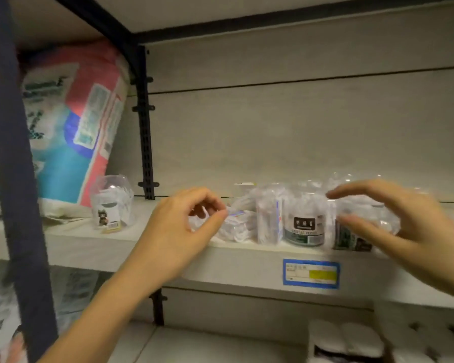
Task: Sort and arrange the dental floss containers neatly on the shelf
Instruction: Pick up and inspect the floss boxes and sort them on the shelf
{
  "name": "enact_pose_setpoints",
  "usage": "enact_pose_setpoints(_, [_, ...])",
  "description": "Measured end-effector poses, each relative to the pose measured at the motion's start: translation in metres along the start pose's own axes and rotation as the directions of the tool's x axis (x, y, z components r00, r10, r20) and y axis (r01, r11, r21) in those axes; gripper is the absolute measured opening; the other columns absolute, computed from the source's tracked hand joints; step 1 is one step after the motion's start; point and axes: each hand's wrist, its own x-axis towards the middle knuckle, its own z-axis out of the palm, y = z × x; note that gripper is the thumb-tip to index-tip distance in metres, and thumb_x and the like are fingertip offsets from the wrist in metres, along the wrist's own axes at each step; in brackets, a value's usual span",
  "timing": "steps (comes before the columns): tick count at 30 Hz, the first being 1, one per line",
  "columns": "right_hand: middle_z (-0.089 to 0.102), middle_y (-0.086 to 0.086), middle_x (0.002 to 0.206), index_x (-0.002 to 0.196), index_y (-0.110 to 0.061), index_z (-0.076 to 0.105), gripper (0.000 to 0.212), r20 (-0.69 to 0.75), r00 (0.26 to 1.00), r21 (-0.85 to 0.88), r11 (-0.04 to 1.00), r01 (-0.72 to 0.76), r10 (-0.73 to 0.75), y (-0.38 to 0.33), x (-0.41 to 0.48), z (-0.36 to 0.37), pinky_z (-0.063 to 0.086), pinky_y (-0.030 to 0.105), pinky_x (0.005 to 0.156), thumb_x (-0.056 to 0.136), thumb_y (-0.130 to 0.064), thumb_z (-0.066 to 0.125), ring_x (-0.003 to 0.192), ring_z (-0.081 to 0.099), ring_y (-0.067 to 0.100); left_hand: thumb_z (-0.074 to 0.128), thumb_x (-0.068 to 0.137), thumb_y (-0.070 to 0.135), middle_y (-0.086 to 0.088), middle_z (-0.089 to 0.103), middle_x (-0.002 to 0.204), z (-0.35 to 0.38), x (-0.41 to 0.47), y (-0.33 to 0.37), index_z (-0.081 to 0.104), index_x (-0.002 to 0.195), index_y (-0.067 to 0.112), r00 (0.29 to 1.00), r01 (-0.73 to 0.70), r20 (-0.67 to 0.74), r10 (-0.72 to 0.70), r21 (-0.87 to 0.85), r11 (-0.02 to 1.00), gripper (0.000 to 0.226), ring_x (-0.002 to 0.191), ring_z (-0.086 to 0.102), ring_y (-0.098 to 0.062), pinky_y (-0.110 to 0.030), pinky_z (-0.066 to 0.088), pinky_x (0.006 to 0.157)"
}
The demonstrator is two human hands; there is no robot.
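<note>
Many floss jars (pixel 303 224) are kept on the pale shelf (pixel 168 258). The right hand (pixel 414 231) is spread wide; the left hand (pixel 178 231) is curled, its hold cannot be told.

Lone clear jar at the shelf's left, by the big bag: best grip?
Grip the lone jar across its side walls, below the domed top, from the front right: it stands upright, the bag crowds its left, its right side is open.

"DENTAL" on the teal label band of the round jar (pixel 303 226); other print too blurred.
</note>
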Motion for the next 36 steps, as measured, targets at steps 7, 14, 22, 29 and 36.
enact_pose_setpoints(7, [0.044,-0.023,0.13,0.133,-0.035,0.041,0.045,0.196,0.976,-0.121,0.986,0.117,-0.091,-0.026,0.078,0.019,0.027,0.009,0.094,0.091,-0.024,0.052,0.115,0.036,-0.008,0.056,0.076,0.039,0.024,0.059,0.101,-0.009,0.013,-0.03,0.064,0.083,0.028,0.998,-0.024,0.058,0.026,-0.032,0.999,0.015,0.091,0.055,-0.004,-0.011,0.041,0.075])
enact_pose_setpoints(14, [0.054,-0.011,0.133,0.124,-0.038,0.052,0.052,0.557,0.83,-0.28,0.945,0.172,0.014,-0.032,0.117,0.026,0.042,0.039,0.1,0.08,-0.016,0.068,0.121,0.049,0.015,0.06,0.077,0.037,0.018,0.062,0.095,-0.006,0.009,-0.039,0.064,0.084,0.027,0.998,-0.02,0.06,0.026,-0.099,0.995,0.014,0.092,0.054,-0.001,-0.008,0.041,0.075])
enact_pose_setpoints(22, [0.064,-0.019,0.104,0.106,-0.029,0.062,0.041,0.344,0.938,-0.155,0.982,0.11,-0.05,-0.045,0.127,-0.015,0.049,0.016,0.086,0.068,-0.034,0.075,0.093,0.06,-0.002,0.057,0.077,0.058,0.023,0.062,0.093,-0.012,0.021,-0.042,0.063,0.095,0.033,0.998,0.069,0.017,-0.067,-0.178,0.982,0.031,0.098,0.05,0.011,0.0,0.037,0.073])
enact_pose_setpoints(29, [0.074,-0.005,0.09,0.098,-0.02,0.065,0.038,0.29,0.942,0.501,0.811,-0.301,0.171,-0.056,0.099,0.003,0.056,0.017,0.068,0.063,-0.035,0.065,0.081,0.07,0.008,0.062,0.077,0.031,0.006,0.073,0.106,-0.02,0.022,-0.026,0.062,0.114,0.019,0.965,0.219,0.259,-0.044,-0.704,0.676,0.039,0.093,0.067,-0.002,-0.01,0.049,0.074])
enact_pose_setpoints(36, [0.074,-0.009,0.089,0.101,-0.025,0.064,0.042,0.356,0.919,0.492,0.801,-0.341,0.173,-0.058,0.089,0.027,0.054,0.016,0.066,0.064,-0.044,0.06,0.081,0.069,0.005,0.066,0.079,0.023,0.001,0.073,0.107,-0.016,0.013,-0.039,0.063,0.114,0.018,0.951,0.262,0.306,-0.046,-0.715,0.648,0.036,0.095,0.068,-0.02,-0.02,0.052,0.077])
